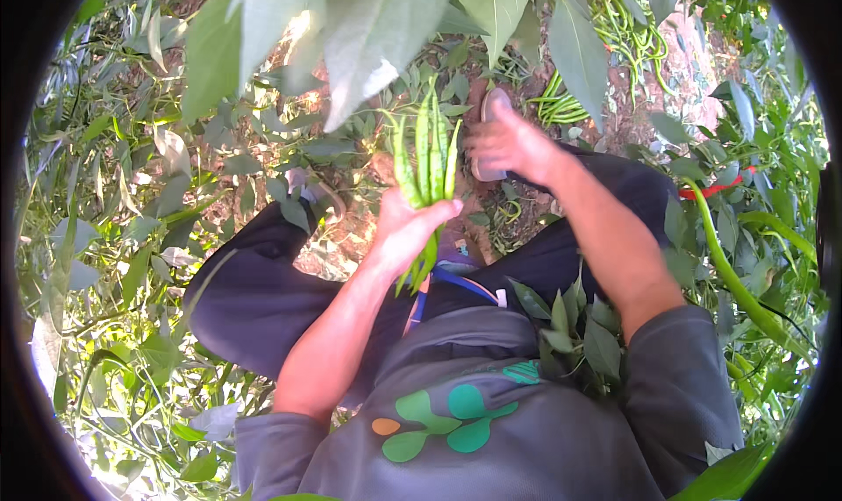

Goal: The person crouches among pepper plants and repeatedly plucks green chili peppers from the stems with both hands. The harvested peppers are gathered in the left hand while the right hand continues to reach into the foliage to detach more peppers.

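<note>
My left hand (414,221) is closed around a bunch of long green chili peppers (427,152). Their tips fan out above my fist, and more ends hang below it. To the right of the bunch is my right hand (513,145), blurred, with its fingers extended and nothing seen in it. A small gap separates those fingers from the peppers. Behind my right hand a grey shoe (488,169) is partly visible. On the ground beyond lies a smaller bundle of green peppers (559,105), partly covered by a leaf.
A larger heap of green peppers (635,37) lies on the soil at the upper right. Large leaves (388,34) hang close to the camera. Pepper plants crowd both sides, with a long green pepper (737,280) and a red strip (720,185) at right. My bent legs (263,303) frame the ground.
</note>
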Available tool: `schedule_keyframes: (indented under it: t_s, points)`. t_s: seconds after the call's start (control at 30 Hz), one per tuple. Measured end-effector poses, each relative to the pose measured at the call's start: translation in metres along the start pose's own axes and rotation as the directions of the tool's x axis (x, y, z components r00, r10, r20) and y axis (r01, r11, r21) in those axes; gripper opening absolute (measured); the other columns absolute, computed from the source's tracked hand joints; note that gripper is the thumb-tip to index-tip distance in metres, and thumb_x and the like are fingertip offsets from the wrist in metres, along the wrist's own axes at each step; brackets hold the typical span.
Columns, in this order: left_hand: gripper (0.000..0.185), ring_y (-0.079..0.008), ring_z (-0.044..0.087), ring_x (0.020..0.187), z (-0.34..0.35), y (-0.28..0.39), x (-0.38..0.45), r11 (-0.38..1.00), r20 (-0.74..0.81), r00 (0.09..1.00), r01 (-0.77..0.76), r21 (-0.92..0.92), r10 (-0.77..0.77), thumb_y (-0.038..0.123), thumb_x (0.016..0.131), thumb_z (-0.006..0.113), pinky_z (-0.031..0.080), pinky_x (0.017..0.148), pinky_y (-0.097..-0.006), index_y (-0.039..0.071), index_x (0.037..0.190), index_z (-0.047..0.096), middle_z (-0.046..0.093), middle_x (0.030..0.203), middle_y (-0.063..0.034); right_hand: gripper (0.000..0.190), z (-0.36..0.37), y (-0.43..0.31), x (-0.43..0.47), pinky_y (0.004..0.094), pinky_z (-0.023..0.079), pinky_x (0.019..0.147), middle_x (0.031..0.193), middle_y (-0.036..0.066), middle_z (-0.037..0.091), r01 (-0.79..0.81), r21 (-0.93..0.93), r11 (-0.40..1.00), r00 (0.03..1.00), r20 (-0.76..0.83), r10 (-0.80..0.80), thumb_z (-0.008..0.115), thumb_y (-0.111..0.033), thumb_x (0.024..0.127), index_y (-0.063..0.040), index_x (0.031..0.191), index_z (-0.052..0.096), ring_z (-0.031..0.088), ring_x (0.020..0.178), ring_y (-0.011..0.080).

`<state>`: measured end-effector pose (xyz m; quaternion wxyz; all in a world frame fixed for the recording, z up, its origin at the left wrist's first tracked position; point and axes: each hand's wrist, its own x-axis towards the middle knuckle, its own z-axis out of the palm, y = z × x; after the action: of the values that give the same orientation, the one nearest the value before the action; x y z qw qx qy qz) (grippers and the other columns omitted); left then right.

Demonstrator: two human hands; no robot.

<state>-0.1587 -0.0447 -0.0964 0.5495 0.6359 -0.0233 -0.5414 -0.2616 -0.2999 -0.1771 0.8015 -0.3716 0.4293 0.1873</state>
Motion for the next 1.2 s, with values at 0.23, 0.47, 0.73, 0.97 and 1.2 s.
schedule_keyframes:
  t_s: [0.23,0.47,0.73,0.97,1.2]
  points:
    - [0.029,-0.0186,0.072,0.082,-0.009,-0.034,0.05,0.942,0.223,0.94,0.295,-0.158,-0.257,0.005,0.086,0.078,0.058,0.074,-0.0315,-0.001,0.112,0.068,0.073,0.093,-0.0086,0.032,0.101,0.04,0.018,0.0363,0.057,0.062,0.085,0.01,0.072,0.019,-0.004,1.0,0.996,-0.089,-0.019,0.088,-0.026,0.084,-0.002,0.099,0.072,0.069,0.071,0.0199]
    - [0.023,-0.0142,0.063,0.071,-0.015,-0.045,0.047,0.959,0.278,0.928,0.276,-0.061,-0.249,0.007,0.078,0.084,0.049,0.064,-0.0308,0.005,0.096,0.07,0.069,0.083,-0.0047,0.028,0.084,0.033,0.059,0.0397,0.062,0.069,0.086,0.014,0.071,0.047,0.356,0.933,0.982,-0.187,0.021,0.084,-0.01,0.079,0.001,0.1,0.068,0.071,0.074,0.0247]
    - [0.02,-0.0171,0.065,0.066,-0.015,-0.065,0.081,0.955,0.093,0.954,0.29,-0.06,-0.284,-0.001,0.082,0.073,0.053,0.058,-0.0314,-0.003,0.101,0.066,0.07,0.083,-0.0089,0.041,0.118,0.053,0.057,0.0422,0.061,0.075,0.099,0.014,0.07,0.143,0.249,0.958,0.937,-0.345,-0.05,0.088,-0.018,0.079,0.0,0.11,0.069,0.07,0.084,0.0268]
    - [0.054,-0.0292,0.073,0.093,-0.016,-0.097,0.115,0.915,0.024,0.985,0.151,0.373,-0.173,0.025,0.081,0.084,0.056,0.081,-0.0433,-0.006,0.121,0.066,0.074,0.104,-0.0207,0.034,0.075,0.094,0.121,0.0461,0.057,0.061,0.09,0.01,0.067,-0.05,0.114,0.992,0.858,-0.503,0.1,0.081,-0.009,0.076,0.0,0.106,0.067,0.067,0.074,0.0241]
    - [0.06,-0.0276,0.069,0.109,-0.021,-0.116,0.125,0.902,0.032,0.995,0.072,0.426,-0.094,0.035,0.092,0.08,0.055,0.096,-0.0412,-0.003,0.134,0.061,0.072,0.119,-0.0186,0.05,-0.126,0.0,0.158,0.0444,0.059,0.079,0.11,0.015,0.072,0.28,0.332,0.901,0.526,-0.838,0.146,0.08,-0.024,0.085,0.004,0.122,0.063,0.069,0.085,0.0284]
